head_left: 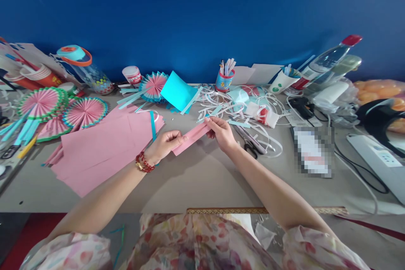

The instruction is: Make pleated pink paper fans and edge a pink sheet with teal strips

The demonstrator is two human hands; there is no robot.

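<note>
A folded strip of pink paper (191,136) is held just above the grey table (196,177). My left hand (166,144) pinches its near end; a red bead bracelet sits on that wrist. My right hand (221,131) grips its far end with closed fingers. A stack of pink paper sheets (101,147) lies to the left of my left hand. Scissors (249,141) rest on the table just right of my right hand.
Pink pleated paper fans (84,112) with teal edges lie at the left. A cyan sheet (177,91), white paper strips (221,103) and a pen cup (224,80) sit behind the hands. Bottles (329,61), a power strip (379,160) and cables fill the right side.
</note>
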